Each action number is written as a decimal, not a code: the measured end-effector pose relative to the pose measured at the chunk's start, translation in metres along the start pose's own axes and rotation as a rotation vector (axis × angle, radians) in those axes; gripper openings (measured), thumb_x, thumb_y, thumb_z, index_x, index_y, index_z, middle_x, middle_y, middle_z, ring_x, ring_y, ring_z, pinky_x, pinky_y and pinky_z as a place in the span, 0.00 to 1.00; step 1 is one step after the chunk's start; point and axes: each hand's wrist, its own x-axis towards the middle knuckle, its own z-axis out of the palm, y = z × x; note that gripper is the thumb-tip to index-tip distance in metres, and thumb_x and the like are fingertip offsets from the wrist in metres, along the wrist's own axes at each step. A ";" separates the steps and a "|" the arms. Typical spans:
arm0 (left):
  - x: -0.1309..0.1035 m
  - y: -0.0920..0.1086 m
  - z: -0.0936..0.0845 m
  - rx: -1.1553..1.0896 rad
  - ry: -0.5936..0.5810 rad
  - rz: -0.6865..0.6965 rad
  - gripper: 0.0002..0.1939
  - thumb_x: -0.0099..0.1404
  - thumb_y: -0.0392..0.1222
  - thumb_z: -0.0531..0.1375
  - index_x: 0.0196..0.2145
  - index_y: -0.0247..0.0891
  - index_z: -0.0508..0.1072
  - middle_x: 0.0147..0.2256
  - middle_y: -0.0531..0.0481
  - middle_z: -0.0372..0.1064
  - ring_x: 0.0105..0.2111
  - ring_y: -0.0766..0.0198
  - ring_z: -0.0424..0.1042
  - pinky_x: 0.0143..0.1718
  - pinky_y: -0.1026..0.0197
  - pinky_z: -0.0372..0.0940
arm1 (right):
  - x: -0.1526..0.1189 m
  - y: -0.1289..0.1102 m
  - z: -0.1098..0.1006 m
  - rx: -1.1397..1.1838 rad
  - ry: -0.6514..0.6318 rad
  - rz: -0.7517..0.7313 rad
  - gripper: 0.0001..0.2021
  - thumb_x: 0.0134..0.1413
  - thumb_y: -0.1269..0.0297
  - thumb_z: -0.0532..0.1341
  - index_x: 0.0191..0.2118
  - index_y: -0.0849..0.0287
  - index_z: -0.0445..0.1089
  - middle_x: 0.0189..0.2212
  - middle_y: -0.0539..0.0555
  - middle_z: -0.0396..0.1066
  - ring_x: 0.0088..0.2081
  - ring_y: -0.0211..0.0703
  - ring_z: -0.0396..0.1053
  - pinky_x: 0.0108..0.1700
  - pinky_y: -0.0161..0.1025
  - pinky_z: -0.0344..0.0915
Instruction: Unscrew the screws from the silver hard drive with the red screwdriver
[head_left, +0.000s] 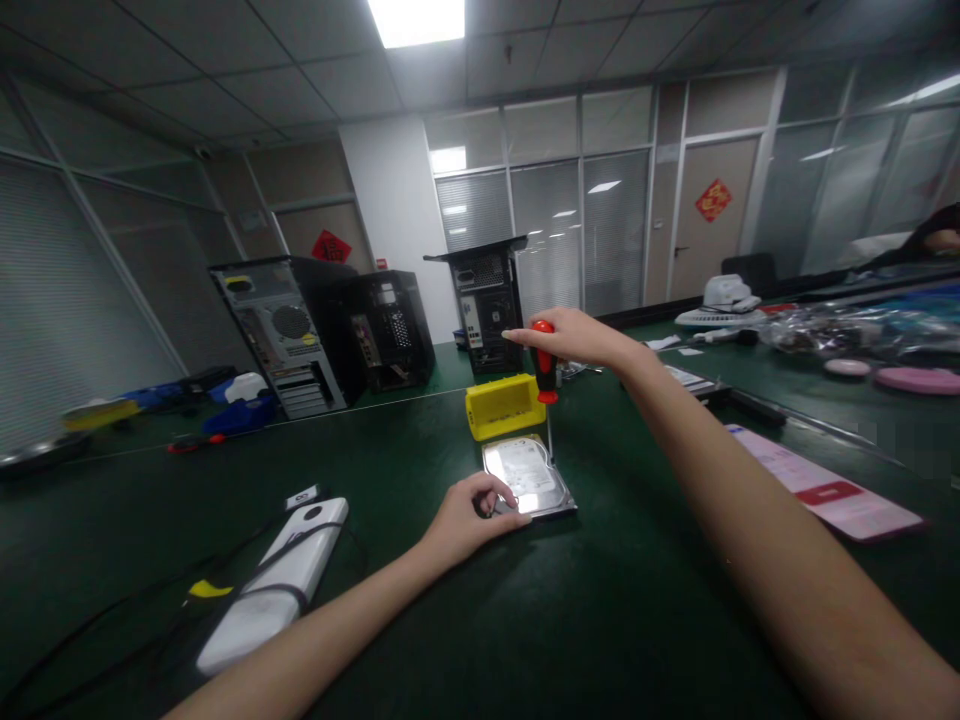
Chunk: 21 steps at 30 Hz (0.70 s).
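A silver hard drive (521, 462) lies flat on the green tabletop (600, 600) in front of me. My left hand (463, 515) has curled fingers and a thumb on its near left corner, gripping it against the table. My right hand (585, 338) is around the top of a screwdriver (546, 370) with a red and black handle, its thumb pointing left. The screwdriver stands upright, its shaft reaching down to the right edge of the drive. Whether the tip sits in a screw is too small to tell. Just behind the drive is a yellow plastic bin (504, 408).
Several computer cases, such as a black one (487, 310), stand at the back. A white power bank (277, 585) with a black cable lies at left. A pink sheet (825, 485) is at right, near plastic bags (840, 325). Another red screwdriver (196, 443) lies at far left.
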 end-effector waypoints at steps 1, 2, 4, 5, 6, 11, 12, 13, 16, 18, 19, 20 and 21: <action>0.000 0.000 0.000 0.004 -0.002 -0.001 0.13 0.51 0.48 0.66 0.29 0.36 0.73 0.24 0.56 0.57 0.26 0.66 0.58 0.28 0.66 0.54 | 0.000 0.000 0.000 0.058 -0.013 -0.031 0.23 0.50 0.43 0.53 0.32 0.62 0.69 0.30 0.56 0.70 0.31 0.42 0.66 0.31 0.36 0.60; 0.000 0.000 0.000 0.005 -0.003 -0.003 0.13 0.51 0.48 0.66 0.29 0.36 0.73 0.24 0.56 0.57 0.26 0.66 0.58 0.28 0.66 0.54 | 0.000 -0.001 0.000 0.130 -0.036 -0.078 0.21 0.51 0.46 0.55 0.33 0.62 0.69 0.31 0.55 0.70 0.33 0.42 0.67 0.34 0.36 0.61; 0.000 0.000 0.000 0.003 -0.003 -0.008 0.13 0.51 0.47 0.66 0.29 0.36 0.73 0.25 0.56 0.57 0.26 0.66 0.58 0.28 0.66 0.54 | -0.001 -0.003 -0.001 0.291 -0.100 -0.169 0.16 0.52 0.52 0.57 0.36 0.61 0.68 0.33 0.54 0.71 0.36 0.40 0.68 0.39 0.36 0.62; 0.000 0.000 0.000 -0.002 -0.001 -0.008 0.13 0.50 0.47 0.66 0.29 0.36 0.73 0.24 0.56 0.57 0.26 0.66 0.58 0.28 0.66 0.54 | -0.002 -0.005 0.000 0.357 -0.131 -0.198 0.14 0.52 0.55 0.58 0.38 0.61 0.67 0.32 0.53 0.71 0.36 0.40 0.68 0.40 0.36 0.63; 0.000 -0.001 0.000 -0.008 0.001 -0.004 0.13 0.50 0.47 0.66 0.29 0.36 0.73 0.24 0.56 0.57 0.26 0.66 0.58 0.28 0.66 0.54 | -0.002 -0.007 0.000 0.408 -0.156 -0.209 0.13 0.51 0.57 0.59 0.38 0.61 0.67 0.31 0.53 0.70 0.34 0.39 0.69 0.39 0.36 0.64; 0.001 -0.002 0.001 -0.005 0.007 -0.001 0.13 0.50 0.48 0.66 0.29 0.36 0.73 0.24 0.56 0.57 0.26 0.66 0.57 0.27 0.66 0.53 | -0.002 -0.011 0.005 0.498 -0.187 -0.185 0.11 0.53 0.59 0.58 0.38 0.61 0.65 0.27 0.50 0.67 0.29 0.37 0.67 0.34 0.35 0.65; 0.001 -0.002 0.001 -0.001 0.007 -0.005 0.13 0.50 0.48 0.66 0.28 0.36 0.73 0.24 0.56 0.57 0.26 0.67 0.57 0.27 0.66 0.53 | -0.002 -0.010 0.006 0.515 -0.197 -0.173 0.10 0.54 0.61 0.56 0.39 0.60 0.64 0.27 0.50 0.67 0.30 0.37 0.67 0.34 0.35 0.64; 0.001 -0.002 0.001 0.000 0.005 -0.007 0.13 0.50 0.48 0.66 0.28 0.36 0.73 0.24 0.56 0.57 0.26 0.67 0.57 0.27 0.66 0.53 | -0.001 -0.009 0.006 0.534 -0.205 -0.160 0.09 0.55 0.62 0.54 0.40 0.60 0.63 0.28 0.50 0.68 0.30 0.36 0.67 0.34 0.35 0.64; 0.001 -0.001 0.001 -0.004 0.006 -0.008 0.13 0.50 0.48 0.66 0.28 0.36 0.73 0.24 0.56 0.57 0.26 0.67 0.57 0.27 0.66 0.53 | 0.000 -0.003 0.006 0.560 -0.213 -0.118 0.09 0.54 0.66 0.53 0.42 0.58 0.62 0.30 0.50 0.69 0.32 0.37 0.67 0.36 0.35 0.64; 0.000 -0.001 0.001 -0.013 0.011 -0.006 0.13 0.50 0.48 0.66 0.28 0.36 0.73 0.24 0.56 0.57 0.26 0.66 0.58 0.27 0.66 0.53 | 0.001 0.000 0.006 0.532 -0.204 -0.114 0.10 0.53 0.66 0.54 0.42 0.58 0.62 0.32 0.51 0.69 0.34 0.38 0.67 0.37 0.35 0.64; 0.000 -0.001 0.001 -0.018 0.013 -0.005 0.13 0.50 0.48 0.66 0.28 0.36 0.73 0.24 0.56 0.58 0.26 0.66 0.58 0.27 0.66 0.53 | 0.001 0.001 0.005 0.506 -0.197 -0.120 0.10 0.52 0.66 0.55 0.42 0.58 0.63 0.34 0.51 0.69 0.36 0.39 0.67 0.38 0.35 0.64; 0.000 -0.001 0.001 -0.022 0.014 -0.005 0.13 0.49 0.48 0.66 0.28 0.36 0.73 0.24 0.56 0.58 0.26 0.66 0.58 0.27 0.66 0.53 | 0.001 0.002 0.005 0.476 -0.187 -0.127 0.10 0.52 0.65 0.55 0.41 0.58 0.63 0.36 0.52 0.69 0.37 0.40 0.67 0.38 0.36 0.64; 0.000 -0.001 0.001 -0.024 0.015 -0.003 0.13 0.49 0.48 0.66 0.28 0.36 0.73 0.24 0.56 0.58 0.26 0.66 0.58 0.27 0.65 0.53 | 0.001 0.002 0.004 0.446 -0.177 -0.132 0.10 0.53 0.64 0.56 0.41 0.59 0.64 0.37 0.53 0.68 0.38 0.40 0.67 0.39 0.36 0.64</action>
